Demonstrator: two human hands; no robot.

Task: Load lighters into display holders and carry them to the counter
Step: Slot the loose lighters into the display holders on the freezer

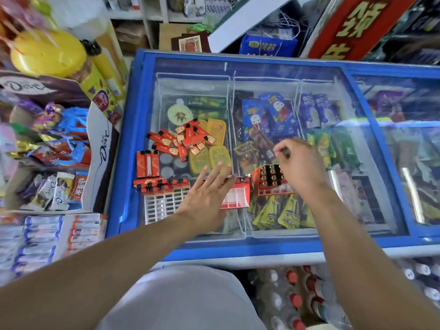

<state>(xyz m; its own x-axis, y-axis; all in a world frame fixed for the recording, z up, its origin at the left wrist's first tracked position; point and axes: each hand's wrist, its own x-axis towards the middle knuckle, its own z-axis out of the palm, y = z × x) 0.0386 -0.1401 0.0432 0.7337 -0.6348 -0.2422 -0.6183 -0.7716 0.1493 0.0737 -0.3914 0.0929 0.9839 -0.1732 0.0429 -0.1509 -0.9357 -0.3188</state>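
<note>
Head view. A person is standing at a blue-framed chest freezer [133,129] and working on its glass lid [262,72].

The left hand [204,196] is lying over the near-middle of the lid with its fingers straight and spread, holding nothing; its fingertips [217,166] are reaching over the far edge of a red display holder [237,195], which is showing empty compartments and sitting just right of the hand.

The right hand [297,163] is hovering above a second red display holder [271,181], this one filled with lighters standing in rows. Its fingers are curling, with thumb and forefinger pinching a small dark item; what that item is cannot be told.

Loose red lighters [183,139] are lying in a heap towards the lid's left side, away from the near edge. Three more lighters [147,163] are lying side by side nearer the left edge. A row of lighters [159,184] is sitting along the far edge of a white grid tray [162,206] at the near-left corner.

Wrapped ice creams [269,115] are showing through the glass. A Dove chocolate box [100,148] is standing beside the freezer's left edge.
</note>
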